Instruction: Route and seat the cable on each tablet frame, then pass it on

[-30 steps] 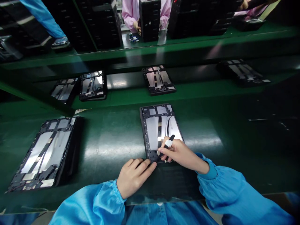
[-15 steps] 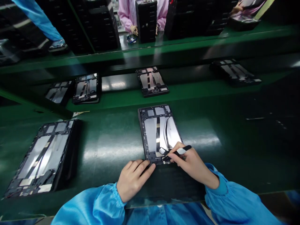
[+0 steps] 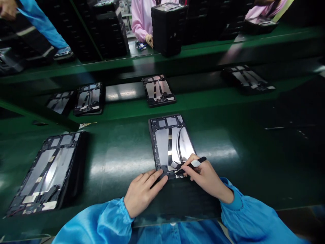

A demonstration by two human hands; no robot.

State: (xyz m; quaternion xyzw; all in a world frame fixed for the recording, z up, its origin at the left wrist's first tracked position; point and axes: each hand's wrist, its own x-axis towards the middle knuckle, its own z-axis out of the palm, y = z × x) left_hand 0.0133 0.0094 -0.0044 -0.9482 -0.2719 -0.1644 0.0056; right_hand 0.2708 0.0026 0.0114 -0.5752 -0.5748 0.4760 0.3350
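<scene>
An opened tablet (image 3: 162, 139) lies in front of me, its pale inner plate, dark frame and ribbon cables showing. My left hand (image 3: 143, 191) rests with its fingers stretched out on the tablet's lower left corner. In my right hand (image 3: 203, 174) is a pair of black tweezers (image 3: 202, 160), pinched between thumb and fingers. The tweezers' tips point at the tablet's lower edge, close to a small board; whether they grip anything is too small to tell. Beside them, a small silvery piece (image 3: 174, 165) on a dark flap sits over the lower part of the tablet.
To the left another opened tablet (image 3: 61, 159) lies on a dark stack on the green bench (image 3: 114, 145). Further opened tablets (image 3: 159, 89) lie along the strip behind. On the far shelf stand tall black stacks (image 3: 167, 30). A co-worker in a pink sleeve (image 3: 138, 20) is there.
The black stack by the pink-sleeved co-worker has shifted right and shows its top. My left fingers have crept slightly up the tablet's corner. The right hand stays nearly in place.
</scene>
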